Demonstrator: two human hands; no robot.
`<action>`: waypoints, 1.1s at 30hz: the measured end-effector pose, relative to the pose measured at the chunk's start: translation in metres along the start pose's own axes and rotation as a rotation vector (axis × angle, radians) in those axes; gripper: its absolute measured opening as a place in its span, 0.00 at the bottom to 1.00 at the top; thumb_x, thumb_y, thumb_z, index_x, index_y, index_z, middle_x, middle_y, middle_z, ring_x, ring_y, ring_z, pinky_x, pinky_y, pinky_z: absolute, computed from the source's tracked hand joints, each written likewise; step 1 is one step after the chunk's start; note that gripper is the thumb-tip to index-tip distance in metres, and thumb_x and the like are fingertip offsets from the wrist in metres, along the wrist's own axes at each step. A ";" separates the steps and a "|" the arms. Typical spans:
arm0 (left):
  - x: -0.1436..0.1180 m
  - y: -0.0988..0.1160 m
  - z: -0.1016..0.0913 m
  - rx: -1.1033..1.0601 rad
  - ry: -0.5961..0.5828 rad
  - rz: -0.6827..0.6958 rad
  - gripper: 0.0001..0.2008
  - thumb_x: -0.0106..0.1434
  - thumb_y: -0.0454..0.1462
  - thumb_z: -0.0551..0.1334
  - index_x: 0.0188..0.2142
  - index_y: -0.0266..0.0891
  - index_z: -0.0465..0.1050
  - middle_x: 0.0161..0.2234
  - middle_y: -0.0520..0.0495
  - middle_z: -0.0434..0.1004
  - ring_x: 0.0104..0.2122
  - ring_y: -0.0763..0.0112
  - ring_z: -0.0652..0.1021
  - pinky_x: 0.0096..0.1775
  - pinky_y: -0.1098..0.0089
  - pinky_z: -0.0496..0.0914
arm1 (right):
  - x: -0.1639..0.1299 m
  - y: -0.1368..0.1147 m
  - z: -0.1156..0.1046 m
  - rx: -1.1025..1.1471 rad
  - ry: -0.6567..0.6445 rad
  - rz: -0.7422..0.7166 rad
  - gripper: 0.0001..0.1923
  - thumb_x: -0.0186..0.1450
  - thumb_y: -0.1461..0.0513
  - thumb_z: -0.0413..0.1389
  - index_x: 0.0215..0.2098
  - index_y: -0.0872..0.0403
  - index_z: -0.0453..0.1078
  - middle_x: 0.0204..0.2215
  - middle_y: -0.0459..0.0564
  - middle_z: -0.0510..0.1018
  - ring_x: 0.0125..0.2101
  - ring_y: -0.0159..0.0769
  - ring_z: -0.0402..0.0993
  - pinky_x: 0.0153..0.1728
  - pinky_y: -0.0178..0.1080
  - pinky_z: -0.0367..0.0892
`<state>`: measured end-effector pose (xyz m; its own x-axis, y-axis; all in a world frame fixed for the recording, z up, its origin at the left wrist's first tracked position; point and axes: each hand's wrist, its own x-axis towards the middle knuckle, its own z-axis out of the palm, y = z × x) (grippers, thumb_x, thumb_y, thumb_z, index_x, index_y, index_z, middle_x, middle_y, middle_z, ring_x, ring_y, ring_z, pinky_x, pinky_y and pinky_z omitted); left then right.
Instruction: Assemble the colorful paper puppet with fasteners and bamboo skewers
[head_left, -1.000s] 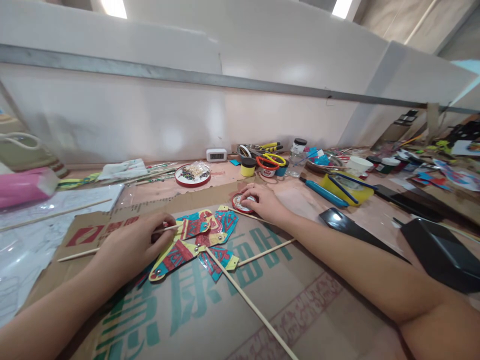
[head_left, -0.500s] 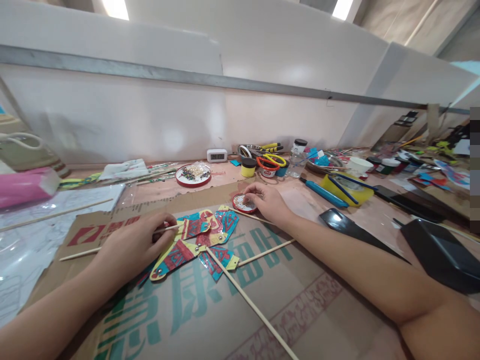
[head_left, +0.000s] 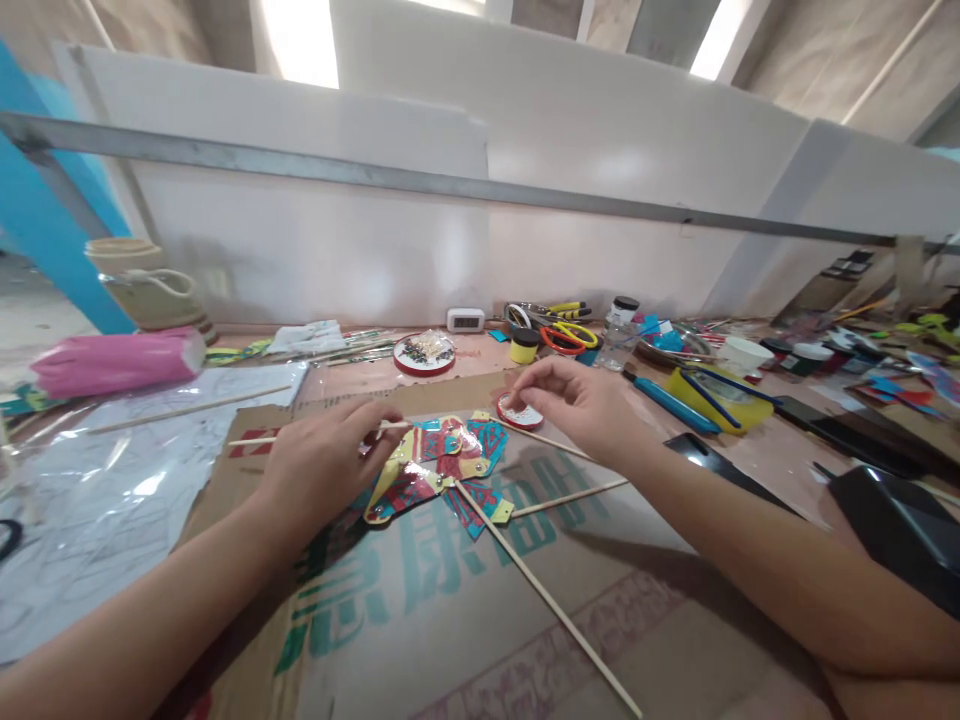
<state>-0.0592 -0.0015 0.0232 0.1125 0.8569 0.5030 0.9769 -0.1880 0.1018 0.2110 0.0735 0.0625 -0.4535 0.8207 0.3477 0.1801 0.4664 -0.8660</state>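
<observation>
Cardboard sheet (head_left: 465,610) with teal Chinese characters, left hand (head_left: 322,465) pinching stick (head_left: 315,435), right hand (head_left: 585,400) pinching over red lid (head_left: 519,412)

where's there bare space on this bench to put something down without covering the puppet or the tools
Bare cardboard lies in front of the puppet, between the forearms, crossed by one long stick. The clear sheet beyond the left hand is flat. The back edge, from scissors to yellow tub, is crowded.
</observation>
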 end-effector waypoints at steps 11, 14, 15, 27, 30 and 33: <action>-0.021 0.030 0.006 -0.158 0.129 0.337 0.11 0.68 0.39 0.55 0.45 0.43 0.75 0.42 0.48 0.79 0.38 0.69 0.79 0.37 0.71 0.69 | -0.022 0.003 0.075 0.416 -0.208 0.286 0.08 0.62 0.63 0.58 0.40 0.52 0.66 0.23 0.40 0.76 0.26 0.29 0.75 0.28 0.32 0.69; -0.020 0.027 0.011 -0.194 0.088 0.310 0.11 0.68 0.39 0.56 0.45 0.43 0.75 0.42 0.48 0.79 0.39 0.70 0.79 0.37 0.71 0.69 | -0.024 0.012 0.079 0.417 -0.154 0.253 0.09 0.63 0.62 0.57 0.41 0.52 0.65 0.23 0.40 0.76 0.27 0.29 0.75 0.30 0.32 0.69; -0.020 0.026 0.012 -0.206 0.085 0.307 0.10 0.68 0.39 0.57 0.45 0.43 0.76 0.41 0.48 0.79 0.38 0.70 0.79 0.37 0.72 0.69 | -0.026 0.014 0.080 0.396 -0.144 0.232 0.09 0.63 0.62 0.57 0.42 0.51 0.64 0.24 0.40 0.76 0.27 0.30 0.76 0.31 0.32 0.69; -0.018 0.028 0.012 -0.363 0.111 0.316 0.06 0.66 0.37 0.61 0.41 0.41 0.76 0.39 0.48 0.76 0.38 0.71 0.78 0.38 0.72 0.70 | -0.030 0.019 0.078 0.317 -0.200 0.111 0.04 0.66 0.63 0.55 0.39 0.52 0.64 0.30 0.44 0.75 0.32 0.30 0.76 0.30 0.32 0.69; -0.018 0.030 0.010 -0.373 0.071 0.284 0.05 0.65 0.36 0.60 0.38 0.40 0.75 0.37 0.49 0.76 0.36 0.70 0.77 0.36 0.71 0.70 | -0.031 0.019 0.079 0.350 -0.220 0.134 0.04 0.65 0.63 0.55 0.37 0.52 0.64 0.28 0.42 0.74 0.29 0.28 0.75 0.27 0.31 0.68; -0.018 0.030 0.009 -0.388 0.055 0.280 0.05 0.64 0.36 0.61 0.38 0.39 0.75 0.37 0.48 0.76 0.37 0.69 0.78 0.37 0.70 0.70 | -0.031 0.020 0.079 0.331 -0.209 0.117 0.04 0.65 0.63 0.56 0.36 0.52 0.64 0.29 0.42 0.74 0.30 0.29 0.75 0.29 0.31 0.68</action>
<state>-0.0301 -0.0187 0.0095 0.3421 0.7231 0.6000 0.7694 -0.5821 0.2629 0.1597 0.0314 0.0057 -0.6205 0.7611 0.1890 -0.0344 0.2144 -0.9762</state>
